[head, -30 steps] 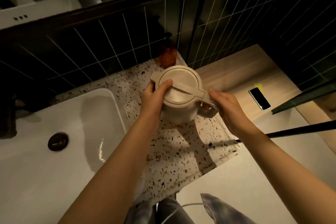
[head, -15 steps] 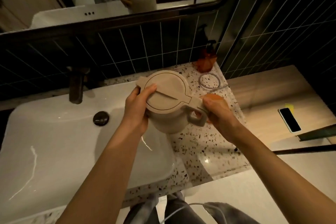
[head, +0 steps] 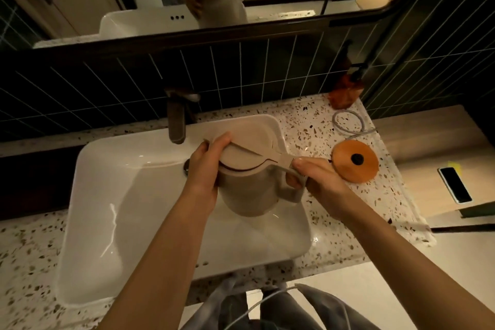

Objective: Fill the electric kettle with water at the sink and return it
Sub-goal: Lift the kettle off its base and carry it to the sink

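Kettle now hanging over sink vs counter 1s ago, R hand gripping handle, L hand gripping lid edge—lid-opening's coming next.

Beyond the right hand, a soap bottle stands against the dark tiles, while a phone lies further right on the wooden shelf.

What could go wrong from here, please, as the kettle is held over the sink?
The kettle hangs over the sink, but its lid looks only slightly raised and sits right of the faucet; water could splash off it. The powered base stands close by on the counter, so drips may reach it.
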Demonstrator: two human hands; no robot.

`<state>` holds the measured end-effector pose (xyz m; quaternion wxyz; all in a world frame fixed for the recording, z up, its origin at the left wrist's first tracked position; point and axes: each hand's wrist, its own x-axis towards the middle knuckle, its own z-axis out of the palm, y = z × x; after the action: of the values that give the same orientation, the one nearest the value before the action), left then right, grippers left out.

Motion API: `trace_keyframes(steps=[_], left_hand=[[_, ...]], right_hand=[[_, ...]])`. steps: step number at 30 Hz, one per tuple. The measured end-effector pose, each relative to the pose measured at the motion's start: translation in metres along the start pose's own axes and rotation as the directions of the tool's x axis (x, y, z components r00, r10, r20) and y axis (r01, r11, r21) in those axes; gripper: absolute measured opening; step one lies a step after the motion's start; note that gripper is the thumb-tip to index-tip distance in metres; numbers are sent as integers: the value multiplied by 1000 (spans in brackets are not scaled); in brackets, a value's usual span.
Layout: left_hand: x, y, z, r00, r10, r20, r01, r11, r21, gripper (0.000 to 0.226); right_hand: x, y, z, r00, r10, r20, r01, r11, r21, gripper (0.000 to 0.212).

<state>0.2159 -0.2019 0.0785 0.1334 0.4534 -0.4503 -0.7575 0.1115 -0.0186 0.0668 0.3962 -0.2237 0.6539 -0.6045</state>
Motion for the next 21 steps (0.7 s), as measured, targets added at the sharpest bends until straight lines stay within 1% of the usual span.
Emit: trace_keyframes(steps=[2,3,5,6,7,9,11,13,15,18,21], left_hand=[[1,2,-11,999,18,-27,-17,999,42,48],[2,2,-18,998,36,-45,-32,997,76,54],[3,1,-33,991,113,-73,-98,978,185,70],[2,1,-41,981,173,-84,-147,956,252,73],[1,2,-49,964,245,-100,-203,929,310,69],[0,7,-63,920,363,-148,-282,875,393,51],[0,13,-76,895,418,-158,-319,845,428,31],[-1,19,-85,887,443,-132,-352,832,429,19],[-3,25,-91,864,489,-119,-403,814,418,16],[-4,32,-97,840,531,-112,-453,800,394,18],[-3,35,-103,857,510,-74,-442,801,403,20]], right_hand=[[6,1,14,998,-20,-54,21,999,27,41],[9,1,22,996,-28,-89,32,999,41,42],[16,1,38,987,-41,-156,49,998,44,55],[19,1,45,982,-48,-180,55,998,34,65],[22,1,52,979,-50,-199,57,998,27,71],[26,1,66,975,-30,-219,33,999,8,70],[31,3,77,974,-4,-228,0,1000,-20,62],[37,5,86,970,10,-243,-23,998,-51,55],[40,8,95,971,28,-237,-45,997,-66,53],[42,8,109,969,36,-243,-57,995,-80,49],[45,10,120,964,53,-259,-77,993,-84,49]])
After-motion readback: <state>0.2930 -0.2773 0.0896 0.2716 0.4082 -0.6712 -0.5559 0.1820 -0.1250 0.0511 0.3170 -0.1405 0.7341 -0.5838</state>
